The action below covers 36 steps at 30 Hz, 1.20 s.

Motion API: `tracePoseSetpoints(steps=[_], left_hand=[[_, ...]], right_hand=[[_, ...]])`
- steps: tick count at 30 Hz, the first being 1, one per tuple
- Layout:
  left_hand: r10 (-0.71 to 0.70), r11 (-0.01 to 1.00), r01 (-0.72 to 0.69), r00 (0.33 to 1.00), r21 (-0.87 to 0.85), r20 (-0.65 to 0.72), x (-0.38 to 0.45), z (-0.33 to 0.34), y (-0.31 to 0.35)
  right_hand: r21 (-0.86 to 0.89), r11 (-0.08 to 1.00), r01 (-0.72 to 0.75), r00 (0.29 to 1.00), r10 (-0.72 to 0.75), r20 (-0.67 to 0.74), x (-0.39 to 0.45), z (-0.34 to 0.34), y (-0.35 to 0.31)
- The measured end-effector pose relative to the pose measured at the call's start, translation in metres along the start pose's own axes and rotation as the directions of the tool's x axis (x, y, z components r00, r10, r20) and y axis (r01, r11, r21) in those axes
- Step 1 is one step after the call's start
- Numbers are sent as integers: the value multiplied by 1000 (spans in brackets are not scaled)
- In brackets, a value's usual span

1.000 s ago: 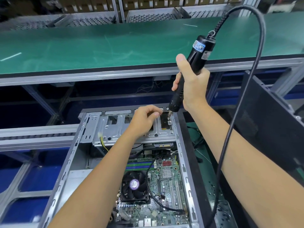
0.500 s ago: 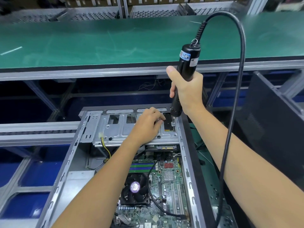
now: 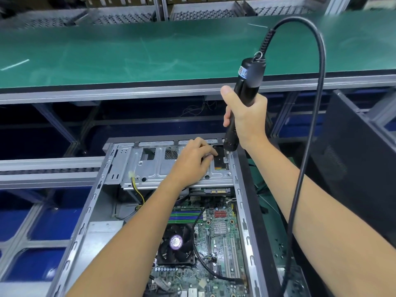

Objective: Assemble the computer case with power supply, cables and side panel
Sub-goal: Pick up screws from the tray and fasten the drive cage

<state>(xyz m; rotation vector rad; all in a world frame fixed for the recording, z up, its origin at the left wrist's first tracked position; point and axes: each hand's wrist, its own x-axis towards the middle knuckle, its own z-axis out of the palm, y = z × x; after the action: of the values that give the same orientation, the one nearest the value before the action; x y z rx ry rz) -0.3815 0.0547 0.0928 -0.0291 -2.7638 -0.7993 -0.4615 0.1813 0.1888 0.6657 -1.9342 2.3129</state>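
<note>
The open computer case [image 3: 246,211] lies flat, with the motherboard [image 3: 220,243] exposed. A silver drive cage [image 3: 154,168] spans its far end. My right hand [image 3: 246,118] grips a black electric screwdriver [image 3: 250,76], held nearly upright. Its tip stands on a screw [image 3: 226,159] at the cage's right corner. My left hand [image 3: 192,159] rests on the cage with bent fingers, the fingertips just left of the screwdriver tip. A black side panel [image 3: 353,157] leans upright to the right of the case.
The screwdriver's thick black cord [image 3: 300,189] loops overhead and drops along my right forearm. A yellow-black cable with a white plug [image 3: 131,174] pokes out beside the cage. The CPU fan [image 3: 175,243] sits under my left forearm. A green conveyor belt [image 3: 150,50] runs behind.
The screwdriver has come more upright and lower, and its tip has settled onto the corner screw. My left hand has moved from a pinch near the bit to lying on the cage.
</note>
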Motion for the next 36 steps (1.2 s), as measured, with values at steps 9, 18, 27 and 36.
tracePoseSetpoints(steps=[9,18,27,36], left_hand=[[-5,1000,5,1000,11,13,0,0,2],[-8,1000,8,1000,10,13,-1,-1,2],[-9,1000,9,1000,21,12,0,-1,3],[-4,1000,4,1000,21,17,0,0,2]], right_hand=[[-39,999,21,999,-19,45,-3,3,0],[-17,1000,25,998,-24,57,-2,-1,3],[55,998,25,976,-36,214,-3,-5,3],[65,997,34,966,-50,253,-2,-5,8]])
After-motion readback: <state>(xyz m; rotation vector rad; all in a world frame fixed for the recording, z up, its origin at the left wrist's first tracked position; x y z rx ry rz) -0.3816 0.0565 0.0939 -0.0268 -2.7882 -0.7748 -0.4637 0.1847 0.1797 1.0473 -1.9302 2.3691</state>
